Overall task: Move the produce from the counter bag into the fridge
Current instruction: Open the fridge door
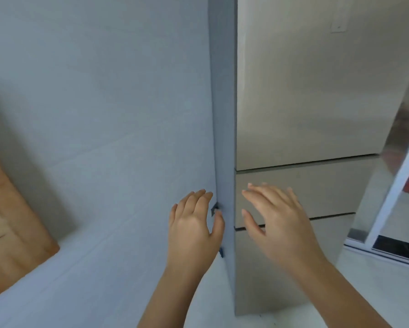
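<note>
The beige fridge (305,95) fills the right half of the view, its upper door and two lower drawer fronts (321,185) shut. My left hand (194,226) is spread with straight fingers against the pale blue-grey side panel (104,114), its thumb at the panel's front edge. My right hand (274,221) hovers open in front of the fridge drawer, fingers straight and pointing up-left. Neither hand holds anything. No bag or produce is in view.
A wooden board (11,223) leans at the lower left. To the right stands a shiny metallic frame (392,185) with a white edge, and pale floor (376,292) lies below it.
</note>
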Demonstrator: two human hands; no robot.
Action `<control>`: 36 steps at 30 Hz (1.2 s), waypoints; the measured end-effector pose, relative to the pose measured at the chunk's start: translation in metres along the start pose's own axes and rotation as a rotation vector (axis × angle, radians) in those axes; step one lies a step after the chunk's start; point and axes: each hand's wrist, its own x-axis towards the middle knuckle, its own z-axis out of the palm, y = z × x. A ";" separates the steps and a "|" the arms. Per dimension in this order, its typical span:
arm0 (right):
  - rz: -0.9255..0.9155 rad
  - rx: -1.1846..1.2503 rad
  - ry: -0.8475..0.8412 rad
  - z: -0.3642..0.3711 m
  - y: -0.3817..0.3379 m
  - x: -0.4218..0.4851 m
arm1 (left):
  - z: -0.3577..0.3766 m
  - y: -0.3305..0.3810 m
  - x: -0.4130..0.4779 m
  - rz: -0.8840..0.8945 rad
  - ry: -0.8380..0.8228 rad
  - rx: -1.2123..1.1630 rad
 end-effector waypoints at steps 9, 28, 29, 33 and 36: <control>0.009 -0.037 0.041 0.052 0.106 0.049 | 0.099 0.014 0.099 -0.079 -0.094 -0.230; 0.040 0.019 -0.033 0.148 0.199 0.138 | 0.213 -0.015 0.241 -0.433 -0.065 -0.754; 0.044 0.019 -0.038 0.150 0.200 0.140 | 0.215 -0.016 0.245 -0.435 -0.053 -0.796; 0.063 0.036 -0.051 0.157 0.202 0.147 | 0.223 -0.019 0.252 -0.418 -0.003 -0.846; 0.071 0.033 -0.059 0.159 0.200 0.149 | 0.226 -0.021 0.254 -0.460 -0.015 -0.940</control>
